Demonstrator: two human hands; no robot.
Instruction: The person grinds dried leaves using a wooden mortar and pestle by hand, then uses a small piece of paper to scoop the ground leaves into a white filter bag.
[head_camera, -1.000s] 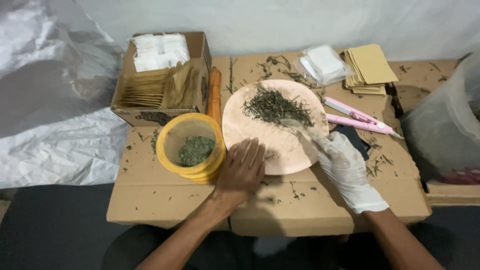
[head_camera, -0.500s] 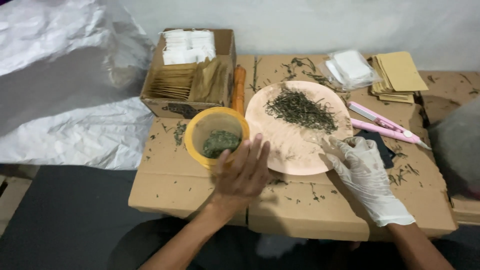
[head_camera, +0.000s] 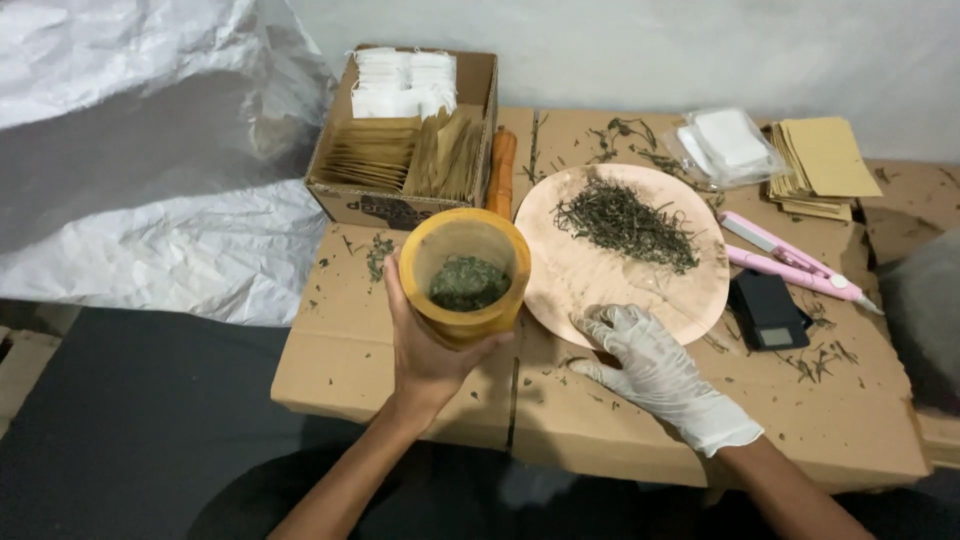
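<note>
Left hand (head_camera: 425, 345), bare, wraps the yellow cup (head_camera: 465, 275) from below and from its left side, thumb up the near wall, fingers curled round the far side (mostly hidden). Forearm comes in from bottom centre, angled up and to the right. Cup is lifted, tipped a bit toward the camera, w/ dark green dried herb (head_camera: 467, 283) inside; it sits just left of the pink plate (head_camera: 600, 290).

Right hand (head_camera: 650, 360), in a white glove, lies palm down, fingers spread and clamped on nothing, fingertips on the plate's near rim, heel on the cardboard table (head_camera: 800, 420). Forearm runs off to bottom right.

Loose dried leaves (head_camera: 625, 215) piled on the plate's far half. Behind the cup: cardboard box (head_camera: 400, 205) of brown sachets and white bags. Right of the plate: small black scale (head_camera: 765, 310), pink sealer tool (head_camera: 790, 260).
</note>
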